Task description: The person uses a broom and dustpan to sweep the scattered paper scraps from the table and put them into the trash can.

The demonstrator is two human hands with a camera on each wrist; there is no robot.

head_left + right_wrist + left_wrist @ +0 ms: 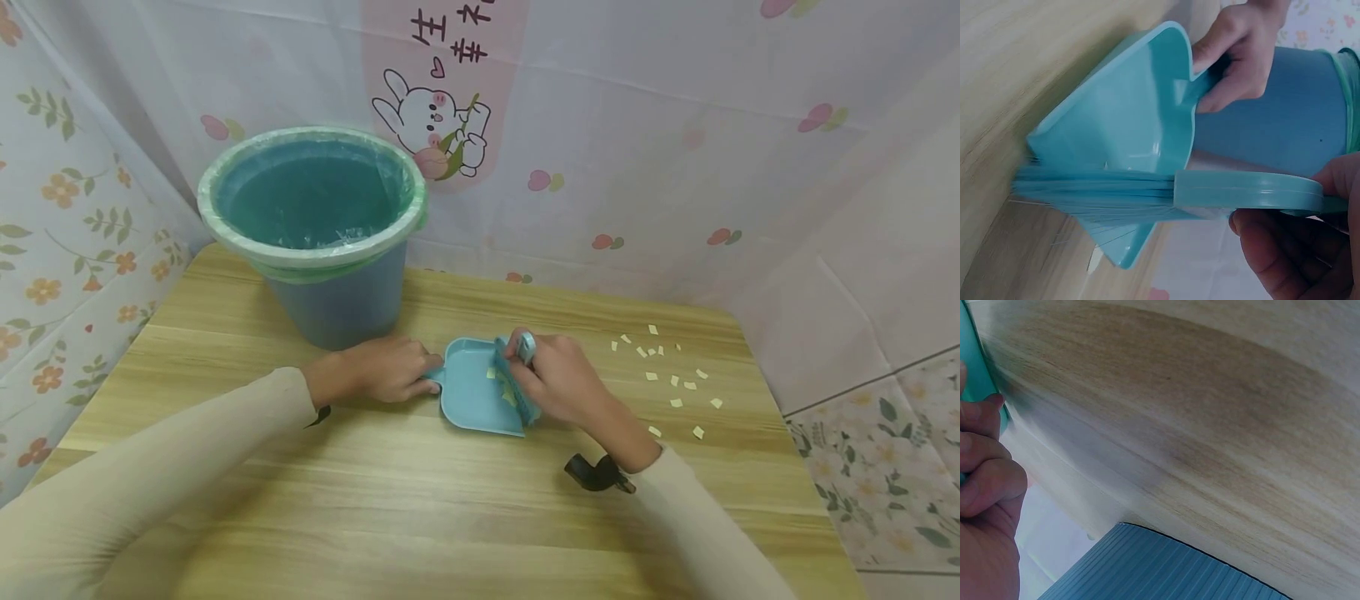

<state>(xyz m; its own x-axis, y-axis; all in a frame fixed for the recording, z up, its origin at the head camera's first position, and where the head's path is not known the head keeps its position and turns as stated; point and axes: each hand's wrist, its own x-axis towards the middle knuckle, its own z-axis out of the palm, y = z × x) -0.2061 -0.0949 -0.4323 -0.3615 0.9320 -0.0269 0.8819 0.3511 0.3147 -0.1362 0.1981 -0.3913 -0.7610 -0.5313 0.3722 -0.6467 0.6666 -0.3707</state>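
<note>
My left hand (pixel 395 368) grips the short handle of a light blue dustpan (pixel 474 408), which lies flat on the table with its mouth facing right. In my right hand (pixel 558 377) is a small blue hand brush (pixel 1235 189). Its bristles (pixel 1091 190) rest at the dustpan's front lip and reach partly inside. A few pale yellow paper scraps (pixel 491 373) lie in the pan, some against the bristles. In the left wrist view only the curled left fingers (pixel 988 469) and a strip of the dustpan (pixel 975 362) show.
A blue bin (pixel 333 304) with a green liner stands at the back left, just behind my left hand. Several pale paper scraps (pixel 675 381) are scattered over the table's right side. Printed curtains (pixel 600 150) hang behind the wooden table (pixel 420 517).
</note>
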